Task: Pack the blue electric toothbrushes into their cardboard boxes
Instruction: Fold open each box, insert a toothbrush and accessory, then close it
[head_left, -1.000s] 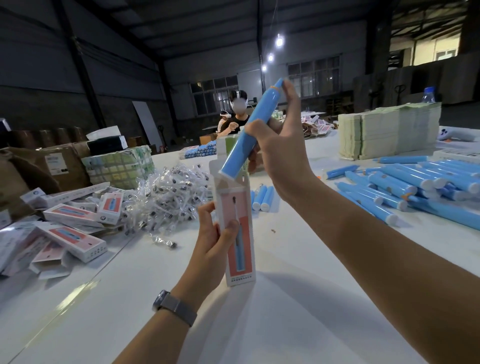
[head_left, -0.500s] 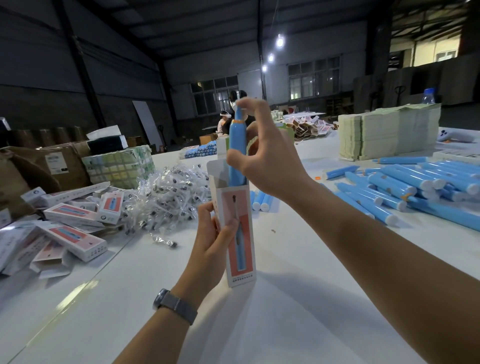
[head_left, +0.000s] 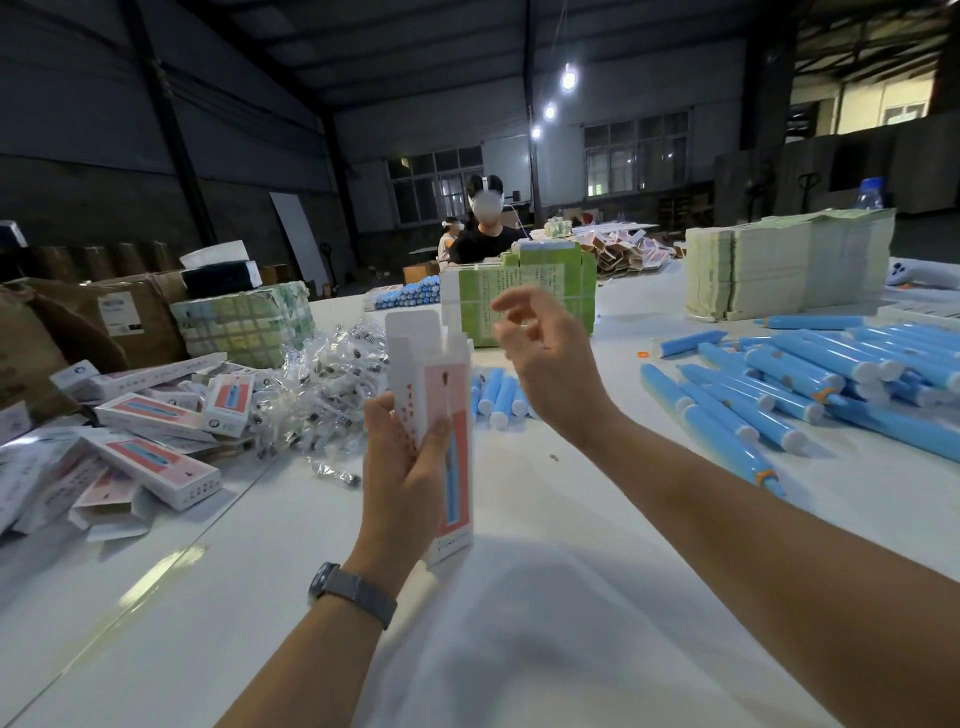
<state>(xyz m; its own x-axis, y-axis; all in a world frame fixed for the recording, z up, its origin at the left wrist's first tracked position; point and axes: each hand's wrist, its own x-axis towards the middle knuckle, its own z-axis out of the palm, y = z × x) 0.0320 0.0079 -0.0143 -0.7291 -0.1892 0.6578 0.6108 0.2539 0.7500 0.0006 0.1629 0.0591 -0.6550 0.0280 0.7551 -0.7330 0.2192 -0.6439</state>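
Box (head_left: 441, 415) sits centre frame, upright, top flaps open, pink front panel with a toothbrush picture facing you. Can't tell from this angle whether a toothbrush is inside it. Your left hand (head_left: 402, 467) grips the box from its left side, fingers wrapped round the lower half, thumb on the front. Watch (head_left: 353, 592) on that wrist.

Your right hand (head_left: 545, 358) is just right of the box top, not touching it, fingers loosely curled and holding nothing. Hands are near each other but apart.

Loose blue toothbrushes (head_left: 810, 384) are piled at right of frame on the white table (head_left: 519, 623); a few more (head_left: 498, 389) lie just behind the box. Packed boxes (head_left: 156, 441) are heaped at left, with a pile of clear plastic packets (head_left: 322, 389) beside them. Green-printed stack (head_left: 535, 296) behind your right hand, tall paper stack (head_left: 789, 265) upper right. Another person (head_left: 485, 228) is seated at the far end, upper centre.
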